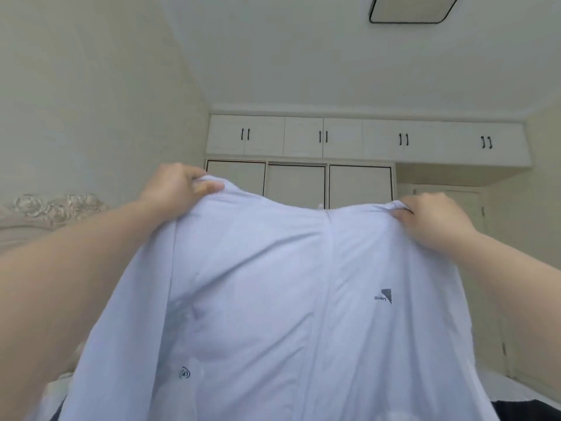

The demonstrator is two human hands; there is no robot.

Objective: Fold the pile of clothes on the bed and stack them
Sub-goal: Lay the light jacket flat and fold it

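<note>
A pale blue garment [273,284] with a small dark logo on its right side hangs spread out in front of me, held up in the air. My left hand [176,189] pinches its top left corner between thumb and fingers. My right hand [431,217] grips the top right corner. The cloth stretches between both hands and falls past the bottom of the view. The bed and the pile of clothes are hidden behind the garment.
White wardrobe doors [296,186] and upper cabinets [303,136] stand against the far wall. A padded headboard [54,208] shows at the left. A dark item [528,410] peeks out at the bottom right.
</note>
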